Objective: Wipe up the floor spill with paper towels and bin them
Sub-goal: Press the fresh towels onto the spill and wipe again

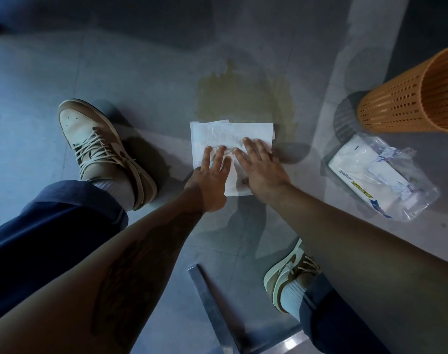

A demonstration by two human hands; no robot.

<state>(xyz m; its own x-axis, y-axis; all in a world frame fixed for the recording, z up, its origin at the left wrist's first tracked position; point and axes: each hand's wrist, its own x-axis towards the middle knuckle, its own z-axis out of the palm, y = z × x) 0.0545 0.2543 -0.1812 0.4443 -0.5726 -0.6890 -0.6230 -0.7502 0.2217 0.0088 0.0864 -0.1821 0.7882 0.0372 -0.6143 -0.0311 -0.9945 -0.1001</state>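
Note:
A yellowish spill (243, 98) spreads over the grey floor tiles ahead of me. White paper towels (225, 136) lie flat on the floor at the spill's near edge. My left hand (212, 175) and my right hand (261, 167) both press flat on the towels, fingers spread, side by side. The towel shows damp, wrinkled marks at the fingertips. An orange perforated bin (417, 98) stands at the right. A clear plastic pack of paper towels (378, 180) lies open on the floor below the bin.
My left shoe (100, 146) rests on the floor left of the towels, my right shoe (289, 274) near the bottom right. A metal bar (212, 307) runs along the floor at the bottom centre.

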